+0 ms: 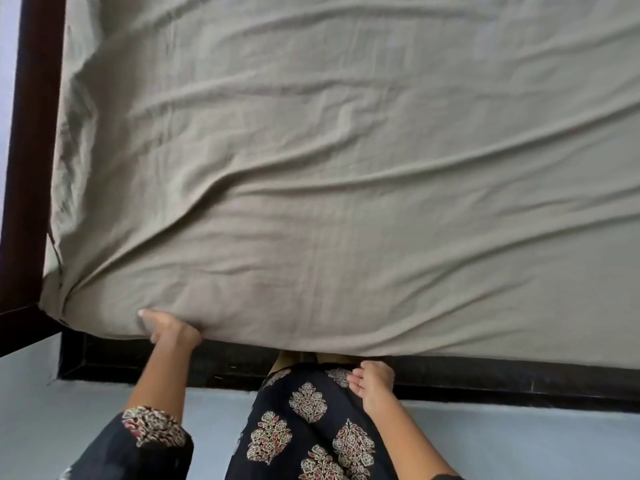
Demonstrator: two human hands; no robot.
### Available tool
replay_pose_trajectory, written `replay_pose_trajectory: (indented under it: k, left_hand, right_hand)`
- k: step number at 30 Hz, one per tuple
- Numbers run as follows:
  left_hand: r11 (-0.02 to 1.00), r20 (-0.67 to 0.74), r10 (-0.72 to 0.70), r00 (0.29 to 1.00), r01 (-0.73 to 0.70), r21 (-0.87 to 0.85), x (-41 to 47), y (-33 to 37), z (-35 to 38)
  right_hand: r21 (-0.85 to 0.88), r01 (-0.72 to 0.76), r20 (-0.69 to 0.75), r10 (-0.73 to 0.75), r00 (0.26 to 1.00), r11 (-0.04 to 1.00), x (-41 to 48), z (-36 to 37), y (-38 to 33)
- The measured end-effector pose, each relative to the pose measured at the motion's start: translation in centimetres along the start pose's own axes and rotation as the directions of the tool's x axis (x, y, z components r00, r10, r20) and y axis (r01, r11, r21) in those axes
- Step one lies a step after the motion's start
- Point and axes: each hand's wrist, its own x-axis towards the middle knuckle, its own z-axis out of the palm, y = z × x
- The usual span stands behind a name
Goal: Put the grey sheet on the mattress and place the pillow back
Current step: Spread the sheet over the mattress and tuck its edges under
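Observation:
The grey sheet covers the whole mattress top, creased in long folds that run toward the near left corner. My left hand is at the near edge close to that corner, thumb on top of the sheet and fingers tucked under the mattress edge, gripping the cloth. My right hand hovers just below the near edge, in front of my patterned dress, fingers loosely bent and holding nothing. The mattress itself is hidden under the sheet. No pillow is in view.
A dark wooden bed frame runs along the left side. The black bed base shows under the near edge. Pale floor lies beneath me, with my dark patterned dress between my arms.

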Motion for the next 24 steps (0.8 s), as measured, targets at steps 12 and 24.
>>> replay_pose_trajectory:
  k: [12, 24]
  left_hand:
    - [0.409, 0.173, 0.623, 0.763, -0.507, 0.759, -3.0, 6.1, 0.2]
    - [0.265, 0.259, 0.694, 0.672, -0.573, 0.776, -2.1, 9.3, 0.9]
  right_hand:
    - [-0.487, 0.413, 0.211, -0.355, 0.911, 0.77, -3.2, 6.6, -2.8]
    - [-0.552, 0.728, 0.474, -0.565, 0.675, 0.407, -8.3, 13.5, -5.0]
